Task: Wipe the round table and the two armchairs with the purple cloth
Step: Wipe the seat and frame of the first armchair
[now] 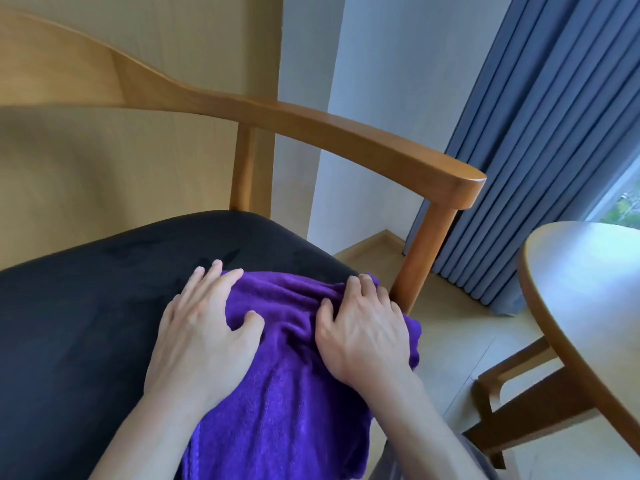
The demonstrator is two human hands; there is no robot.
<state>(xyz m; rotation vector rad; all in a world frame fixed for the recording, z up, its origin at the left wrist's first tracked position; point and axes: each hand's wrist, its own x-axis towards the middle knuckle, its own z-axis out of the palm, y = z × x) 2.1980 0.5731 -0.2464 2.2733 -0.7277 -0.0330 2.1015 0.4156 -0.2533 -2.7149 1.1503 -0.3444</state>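
Purple cloth (284, 393): soft, light, bunches readily; best pressed flat. Left hand (204, 334) and right hand (363, 334) spread, pressing it onto armchair seat (86, 323).

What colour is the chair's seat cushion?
Black, or very dark. The seat cushion shows best in the head view.

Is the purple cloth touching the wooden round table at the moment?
Apart. The head view shows the fluffy purple cloth on the armchair's black seat cushion, with bare floor plainly between it and the round wooden table.
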